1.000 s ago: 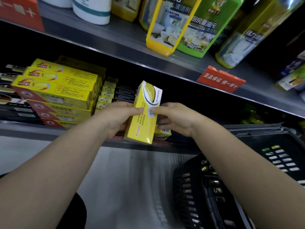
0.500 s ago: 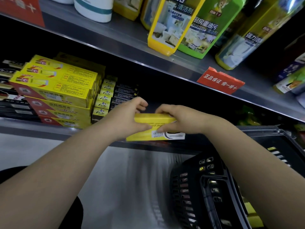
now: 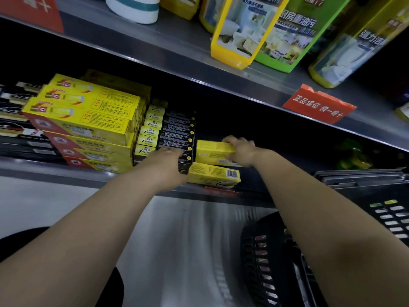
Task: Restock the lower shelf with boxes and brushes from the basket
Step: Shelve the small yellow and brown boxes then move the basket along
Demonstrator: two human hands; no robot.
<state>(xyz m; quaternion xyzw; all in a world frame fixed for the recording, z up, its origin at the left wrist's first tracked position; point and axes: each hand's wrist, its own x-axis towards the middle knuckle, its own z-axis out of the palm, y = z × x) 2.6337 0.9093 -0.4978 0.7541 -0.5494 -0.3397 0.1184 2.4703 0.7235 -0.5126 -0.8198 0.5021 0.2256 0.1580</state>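
Observation:
A yellow box (image 3: 211, 151) lies flat deep on the lower shelf (image 3: 66, 175), to the right of a stack of black and yellow boxes (image 3: 170, 129). My right hand (image 3: 242, 150) grips its right end, fingers curled over the top edge. A second yellow box (image 3: 213, 176), barcode facing up, lies in front of it near the shelf's edge. My left hand (image 3: 169, 166) reaches in with fingers stretched out, touching the foot of the black stack beside the front box's left end. The black basket (image 3: 263, 262) sits at the lower right.
Long yellow and red boxes (image 3: 88, 120) are stacked on the lower shelf's left. The upper shelf (image 3: 177, 56) carries cleaner bottles (image 3: 285, 32) and a red price tag (image 3: 318, 104). A second black basket (image 3: 376, 196) stands at the right.
The upright yellow box was turned flat and pushed back onto the lower shelf behind the front box. Both hands reached deeper into the shelf; my left hand came off the box.

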